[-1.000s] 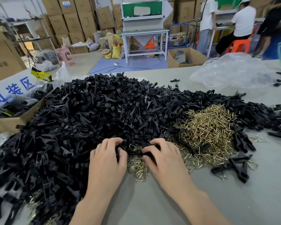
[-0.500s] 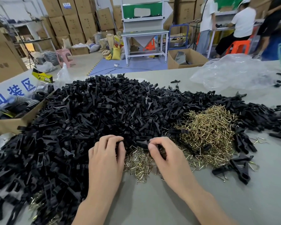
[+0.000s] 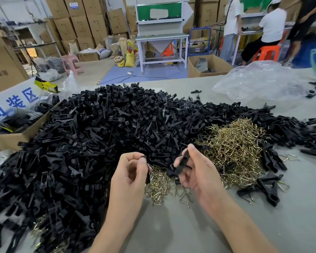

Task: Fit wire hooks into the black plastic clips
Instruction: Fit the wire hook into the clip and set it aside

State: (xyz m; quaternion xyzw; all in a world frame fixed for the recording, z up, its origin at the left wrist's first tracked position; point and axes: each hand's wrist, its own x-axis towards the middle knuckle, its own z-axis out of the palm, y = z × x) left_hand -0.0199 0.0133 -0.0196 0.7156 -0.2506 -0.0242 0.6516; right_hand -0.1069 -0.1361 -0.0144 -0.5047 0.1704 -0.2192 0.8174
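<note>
Countless clips, grey table, stacked cartons

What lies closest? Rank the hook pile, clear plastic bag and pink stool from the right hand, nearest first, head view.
From the right hand:
1. Hook pile, just right of it.
2. Plastic bag, farther back, right.
3. Pink stool, far back, left.

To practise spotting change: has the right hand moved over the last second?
Yes. The right hand has lifted off the clip pile and shifted slightly right toward the gold hook heap.
</note>
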